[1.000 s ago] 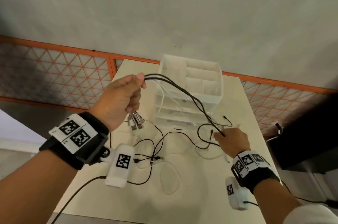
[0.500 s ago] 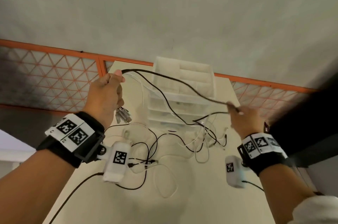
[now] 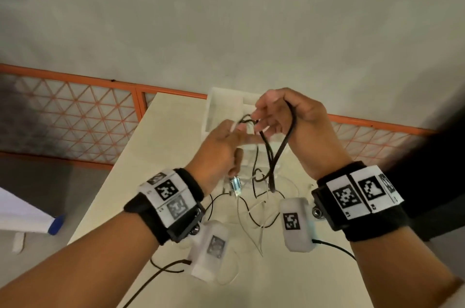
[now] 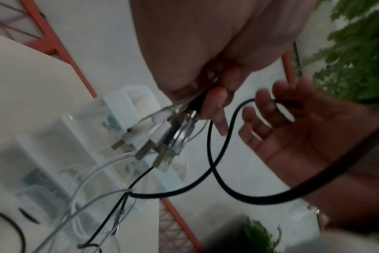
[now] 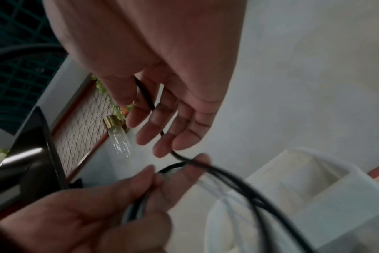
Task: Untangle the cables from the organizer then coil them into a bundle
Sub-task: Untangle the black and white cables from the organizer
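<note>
My left hand (image 3: 219, 146) grips a bundle of cable ends above the table, and their USB plugs (image 3: 235, 184) (image 4: 160, 154) hang below its fist. My right hand (image 3: 302, 126) is raised right next to it, fingers loosely extended. A black cable (image 3: 292, 121) (image 4: 209, 145) is looped around that hand, crossing its fingers (image 5: 146, 95) and hanging down in a long bight. From the left hand's grip (image 5: 119, 205) black and white strands trail down to the table. The white plastic organizer (image 3: 221, 106) (image 5: 314, 179) stands just behind both hands.
Loose black and white cables (image 3: 251, 214) lie tangled on the cream table (image 3: 176, 131) in front of the organizer. An orange mesh fence (image 3: 75, 116) runs behind the table. A blue-tipped object (image 3: 56, 224) lies off the table's left side.
My right hand has swung up and left from the table's right side to meet the left hand, bringing the black cable round as a loop. The left hand shifted toward the centre.
</note>
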Demonstrator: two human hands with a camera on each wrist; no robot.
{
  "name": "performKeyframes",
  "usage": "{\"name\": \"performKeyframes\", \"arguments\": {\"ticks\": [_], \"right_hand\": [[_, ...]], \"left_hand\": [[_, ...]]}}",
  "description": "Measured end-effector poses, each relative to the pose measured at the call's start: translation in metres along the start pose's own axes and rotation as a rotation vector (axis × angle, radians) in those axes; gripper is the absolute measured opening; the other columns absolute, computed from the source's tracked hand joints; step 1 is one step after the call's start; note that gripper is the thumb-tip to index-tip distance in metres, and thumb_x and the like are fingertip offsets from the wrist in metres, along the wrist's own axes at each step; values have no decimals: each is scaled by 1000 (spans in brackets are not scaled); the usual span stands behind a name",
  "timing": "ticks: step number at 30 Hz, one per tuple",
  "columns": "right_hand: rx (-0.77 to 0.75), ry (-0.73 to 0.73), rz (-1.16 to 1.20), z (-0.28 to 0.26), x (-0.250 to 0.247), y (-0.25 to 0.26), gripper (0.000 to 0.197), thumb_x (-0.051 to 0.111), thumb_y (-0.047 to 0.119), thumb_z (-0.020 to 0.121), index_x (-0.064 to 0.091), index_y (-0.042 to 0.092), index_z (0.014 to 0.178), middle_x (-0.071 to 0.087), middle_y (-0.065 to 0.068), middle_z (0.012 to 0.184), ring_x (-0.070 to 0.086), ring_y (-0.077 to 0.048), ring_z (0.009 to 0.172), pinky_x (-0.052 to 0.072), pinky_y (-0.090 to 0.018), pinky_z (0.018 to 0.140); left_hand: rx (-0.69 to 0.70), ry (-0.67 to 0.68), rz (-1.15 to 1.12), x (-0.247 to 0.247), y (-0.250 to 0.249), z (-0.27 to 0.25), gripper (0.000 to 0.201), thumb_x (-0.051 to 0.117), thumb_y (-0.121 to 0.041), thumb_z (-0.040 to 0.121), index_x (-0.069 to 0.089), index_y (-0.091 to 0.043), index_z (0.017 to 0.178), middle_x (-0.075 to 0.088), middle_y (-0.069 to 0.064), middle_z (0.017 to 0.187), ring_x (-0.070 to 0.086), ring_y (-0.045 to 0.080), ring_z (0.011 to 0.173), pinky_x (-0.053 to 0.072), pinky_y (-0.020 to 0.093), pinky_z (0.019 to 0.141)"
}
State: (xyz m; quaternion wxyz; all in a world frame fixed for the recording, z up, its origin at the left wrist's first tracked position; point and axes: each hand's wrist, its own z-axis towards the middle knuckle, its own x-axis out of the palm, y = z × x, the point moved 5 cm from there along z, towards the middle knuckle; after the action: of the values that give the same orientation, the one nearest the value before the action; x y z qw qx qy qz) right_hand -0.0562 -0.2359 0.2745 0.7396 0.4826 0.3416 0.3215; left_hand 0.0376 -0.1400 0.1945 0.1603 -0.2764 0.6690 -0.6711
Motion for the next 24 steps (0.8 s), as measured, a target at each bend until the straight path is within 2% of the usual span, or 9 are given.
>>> {"name": "performKeyframes", "arguments": {"ticks": [4, 6, 9, 12, 14, 16, 19, 21, 24], "right_hand": [[-65, -165, 101, 7, -38, -5, 20, 44, 11, 106, 63, 6, 99, 69, -23, 105, 68, -28, 88, 50, -32, 72], [-62, -287, 101, 6, -67, -12, 15, 47, 11, 100, 61, 6, 102, 66, -24, 107, 66, -24, 89, 51, -26, 70], [130, -382, -66, 0, -99, -35, 16, 48, 25, 100, 61, 17, 98, 67, -8, 99, 63, -20, 85, 48, -27, 70], [322, -173, 126, -7, -91, -55, 35, 40, 40, 104, 57, 10, 100, 62, -18, 102, 65, -17, 74, 50, -24, 61], [233, 11, 153, -13, -71, -49, 48, 38, 46, 103, 59, 3, 102, 65, -25, 99, 68, -22, 74, 50, -24, 62], [107, 118, 72, -18, -54, -38, 58, 36, 54, 97, 65, 3, 99, 74, -21, 99, 71, -32, 86, 52, -32, 72], [11, 151, 189, -16, -48, -23, 56, 28, 48, 102, 65, 6, 102, 76, -19, 105, 72, -34, 100, 54, -38, 81], [-27, 153, 254, -8, -51, -16, 55, 22, 46, 104, 65, 12, 102, 76, -15, 109, 70, -35, 107, 53, -42, 85], [-53, 92, 318, 0, -65, -14, 54, 18, 48, 103, 65, 22, 102, 75, -9, 117, 69, -28, 111, 51, -39, 85]], "left_hand": [[-169, 84, 165, 14, 48, 5, 21, 35, -28, 107, 39, -16, 91, 78, 7, 98, 24, 20, 42, 24, 26, 40], [-259, -10, 241, 1, 73, 5, 22, 36, -27, 107, 38, -14, 89, 78, 4, 100, 24, 17, 38, 25, 22, 37], [-319, -157, 254, -20, 88, 4, 19, 39, -25, 106, 41, -9, 97, 78, 2, 103, 26, 15, 37, 28, 23, 39], [-204, -191, 161, -16, 67, 8, 20, 38, -24, 106, 44, -6, 100, 78, 4, 103, 25, 13, 36, 26, 22, 37], [-104, -162, 30, 0, 46, 12, 22, 38, -25, 106, 41, -11, 89, 77, 4, 107, 26, 13, 36, 24, 25, 39], [-52, -121, -79, 22, 30, 15, 20, 42, -23, 104, 39, -13, 87, 76, 3, 108, 28, 12, 35, 25, 25, 40], [-77, -34, -146, 50, 32, 17, 11, 41, -23, 105, 42, -14, 98, 74, 5, 109, 29, 9, 36, 29, 22, 37], [-120, 65, -91, 63, 46, 15, 20, 36, -27, 106, 40, -13, 93, 74, 4, 117, 26, 10, 37, 30, 23, 38], [-241, 109, 56, 63, 79, 9, 24, 34, -31, 107, 37, -7, 107, 75, 3, 116, 25, 11, 39, 29, 24, 40]]}}
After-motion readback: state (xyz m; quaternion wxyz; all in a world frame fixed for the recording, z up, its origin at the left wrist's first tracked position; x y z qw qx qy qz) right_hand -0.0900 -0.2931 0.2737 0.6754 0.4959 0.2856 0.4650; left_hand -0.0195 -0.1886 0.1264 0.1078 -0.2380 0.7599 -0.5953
